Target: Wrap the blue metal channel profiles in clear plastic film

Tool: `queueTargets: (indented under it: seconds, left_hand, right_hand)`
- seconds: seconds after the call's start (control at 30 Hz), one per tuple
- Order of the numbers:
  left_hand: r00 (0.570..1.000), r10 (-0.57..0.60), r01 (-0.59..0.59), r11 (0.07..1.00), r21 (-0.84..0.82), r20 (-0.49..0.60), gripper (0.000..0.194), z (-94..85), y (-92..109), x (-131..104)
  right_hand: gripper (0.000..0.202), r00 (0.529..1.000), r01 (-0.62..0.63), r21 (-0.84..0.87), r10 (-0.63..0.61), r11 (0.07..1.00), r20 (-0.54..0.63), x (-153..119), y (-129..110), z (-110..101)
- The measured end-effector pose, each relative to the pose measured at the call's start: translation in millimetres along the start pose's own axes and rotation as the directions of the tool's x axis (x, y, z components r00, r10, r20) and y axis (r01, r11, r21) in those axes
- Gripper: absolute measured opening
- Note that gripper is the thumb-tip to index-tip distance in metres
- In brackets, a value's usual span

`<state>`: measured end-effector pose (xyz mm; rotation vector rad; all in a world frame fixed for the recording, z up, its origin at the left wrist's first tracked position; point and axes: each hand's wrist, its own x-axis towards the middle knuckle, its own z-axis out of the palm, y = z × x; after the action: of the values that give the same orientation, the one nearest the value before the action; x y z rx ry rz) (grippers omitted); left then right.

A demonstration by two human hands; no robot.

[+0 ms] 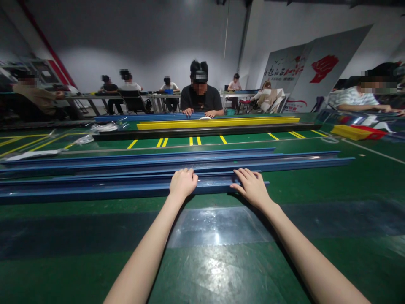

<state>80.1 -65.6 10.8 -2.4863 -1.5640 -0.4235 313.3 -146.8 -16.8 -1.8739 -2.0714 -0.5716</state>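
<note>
A long blue channel strip (104, 190) lies across the green table, nearest to me. My left hand (183, 182) is wrapped over it, fingers curled across the far edge. Close to its right end, my right hand (252, 185) grips the same strip, with the fingers over the top and the thumb on the near side. Just beyond, more blue channel strips (303, 159) lie side by side, roughly parallel. A clear plastic sheet (218, 226) is spread flat between my forearms and the strip.
Farther across the green table (316, 274) are a black strip (209, 132) and a yellow strip (218, 123). A co-worker (201, 95) sits opposite. Plastic bags (106, 126) lie at the left, and yellow and red trays (351, 132) at the right.
</note>
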Motion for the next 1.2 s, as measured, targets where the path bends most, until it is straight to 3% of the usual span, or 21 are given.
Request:
queueTargets:
  seconds: [0.77,1.2]
  left_hand:
    - [0.995,0.062,-0.064,0.997,0.036,0.074,0.033,-5.7,-2,1]
    - [0.988,0.086,-0.087,0.996,-0.003,0.131,0.033,-10.0,-4,-2]
  right_hand:
    - [0.059,0.997,0.044,-0.037,-0.041,0.998,0.065,-4,5,-4]
    - [0.058,0.994,0.071,0.031,-0.073,0.997,0.081,-12,8,-8]
